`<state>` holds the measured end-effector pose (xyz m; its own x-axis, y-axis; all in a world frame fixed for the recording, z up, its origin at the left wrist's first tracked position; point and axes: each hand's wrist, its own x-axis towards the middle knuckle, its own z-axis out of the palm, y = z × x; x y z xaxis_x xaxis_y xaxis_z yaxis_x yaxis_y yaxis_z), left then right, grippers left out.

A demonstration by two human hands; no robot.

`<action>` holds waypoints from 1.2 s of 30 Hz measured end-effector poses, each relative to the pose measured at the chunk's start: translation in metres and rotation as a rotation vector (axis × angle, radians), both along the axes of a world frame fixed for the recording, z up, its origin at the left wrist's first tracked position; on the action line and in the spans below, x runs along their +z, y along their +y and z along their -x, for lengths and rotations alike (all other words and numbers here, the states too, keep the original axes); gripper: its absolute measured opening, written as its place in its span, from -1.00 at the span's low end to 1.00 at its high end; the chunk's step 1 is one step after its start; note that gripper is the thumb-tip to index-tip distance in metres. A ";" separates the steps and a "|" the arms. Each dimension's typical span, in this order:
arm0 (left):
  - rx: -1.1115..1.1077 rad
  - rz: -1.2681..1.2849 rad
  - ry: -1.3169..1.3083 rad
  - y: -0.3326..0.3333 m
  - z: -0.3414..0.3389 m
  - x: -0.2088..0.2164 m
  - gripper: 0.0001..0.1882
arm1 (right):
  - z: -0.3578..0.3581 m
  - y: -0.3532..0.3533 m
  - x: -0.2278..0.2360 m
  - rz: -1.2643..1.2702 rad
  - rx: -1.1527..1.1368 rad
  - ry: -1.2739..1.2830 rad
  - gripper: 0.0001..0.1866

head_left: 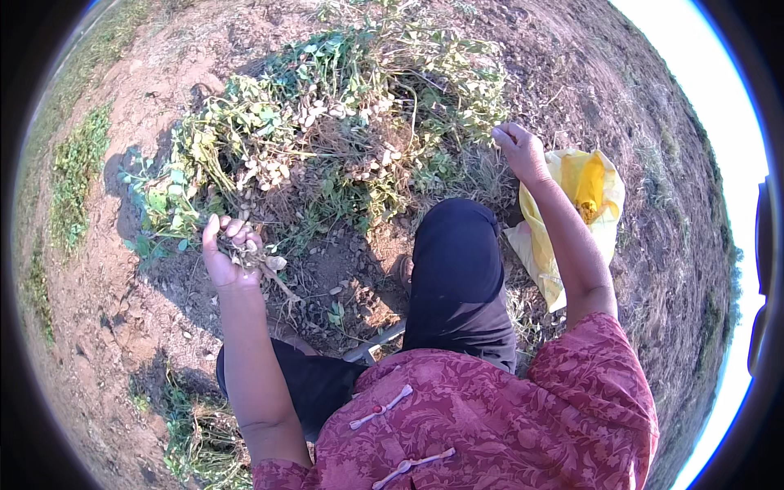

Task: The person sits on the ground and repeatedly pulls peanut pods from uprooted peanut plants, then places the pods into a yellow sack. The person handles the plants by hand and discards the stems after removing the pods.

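Note:
Raised at the left, my left hand (pixel 226 255) is closed round a peanut plant (pixel 255 260); its stem, roots and pods stick out past the palm. Leafy shoots (pixel 167 204) lie just beyond those fingers, and I cannot tell if they belong to the same plant. My right hand (pixel 524 153) is up at the right with its fingertips pinched together; what they hold, if anything, is too small to make out. Beside that forearm a yellow plastic bag (pixel 535 253) lies with its mouth spread. In front, a heap of pulled peanut plants (pixel 327 155) shows pale pods among stems and roots.
I sit low, with a dark-trousered knee (pixel 457 253) bent between the heap and the bag. Part of a metal bar (pixel 374 343) shows beneath me. More pulled plants (pixel 204 441) lie at lower left, and green plants (pixel 79 175) grow along the far left.

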<state>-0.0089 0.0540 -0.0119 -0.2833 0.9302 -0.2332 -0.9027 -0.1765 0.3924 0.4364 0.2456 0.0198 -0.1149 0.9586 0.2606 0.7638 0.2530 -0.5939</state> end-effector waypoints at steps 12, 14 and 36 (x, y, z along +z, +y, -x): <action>0.105 0.093 0.089 0.005 -0.005 -0.009 -0.85 | 0.296 -0.111 -0.015 0.813 0.907 0.571 -0.76; 0.153 0.135 0.084 0.008 -0.008 -0.014 -0.86 | 0.302 -0.116 -0.027 0.825 0.802 0.614 -0.76; 0.063 0.125 0.112 0.010 -0.024 -0.017 -0.85 | 0.290 -0.105 -0.034 1.199 0.716 0.867 -0.82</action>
